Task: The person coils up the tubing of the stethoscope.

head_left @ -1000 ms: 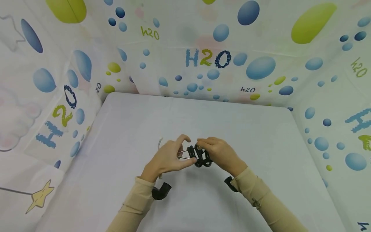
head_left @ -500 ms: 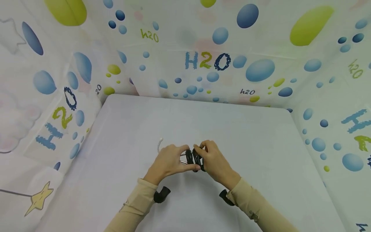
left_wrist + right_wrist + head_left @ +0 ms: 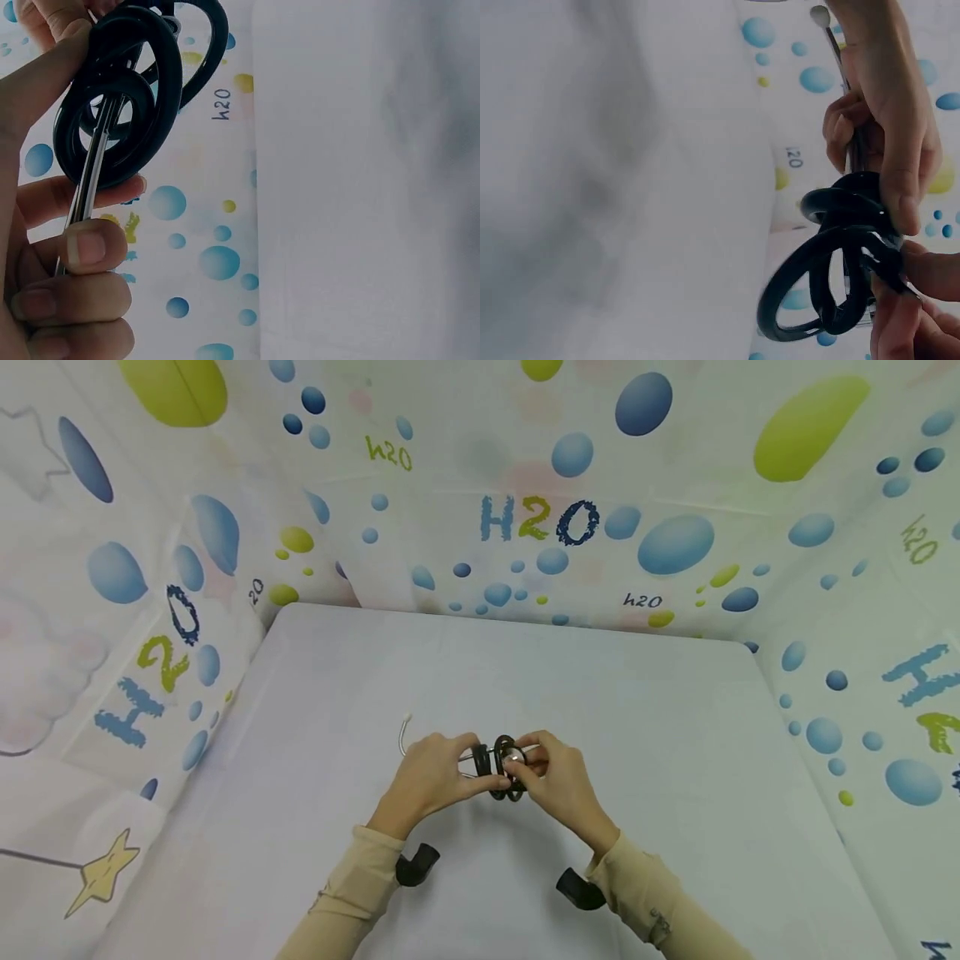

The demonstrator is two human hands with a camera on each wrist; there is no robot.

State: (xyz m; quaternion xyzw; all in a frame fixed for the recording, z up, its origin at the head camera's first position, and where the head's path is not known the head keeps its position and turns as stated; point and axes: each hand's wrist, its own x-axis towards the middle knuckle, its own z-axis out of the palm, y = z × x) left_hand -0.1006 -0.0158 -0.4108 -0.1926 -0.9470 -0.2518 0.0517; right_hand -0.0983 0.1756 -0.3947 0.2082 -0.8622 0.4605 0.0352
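Note:
A stethoscope is held up between both hands over the white table, its black tubing (image 3: 482,762) wound in loops around its metal ear tubes (image 3: 93,161). My left hand (image 3: 429,774) grips the ear tubes with curled fingers, and its thumb presses against the coiled tubing. A pale eartip (image 3: 407,718) sticks out beyond the back of that hand; its stem is also visible in the right wrist view. At the coil's right end, my right hand (image 3: 561,778) pinches the stethoscope between thumb and fingers beside the shiny round chestpiece (image 3: 513,757). The fingers partly cover the chestpiece.
The white tabletop (image 3: 480,677) spreads around the hands. Behind it and at both sides hang white sheets (image 3: 420,468) printed with blue and green drops. A black curved piece sits at each wrist, the left one (image 3: 417,865) and the right one (image 3: 581,889).
My right hand has shifted left and from lying over the loops to pinching at the chestpiece. The wound tubing is bunched closer to my left hand, which still holds the ear tubes.

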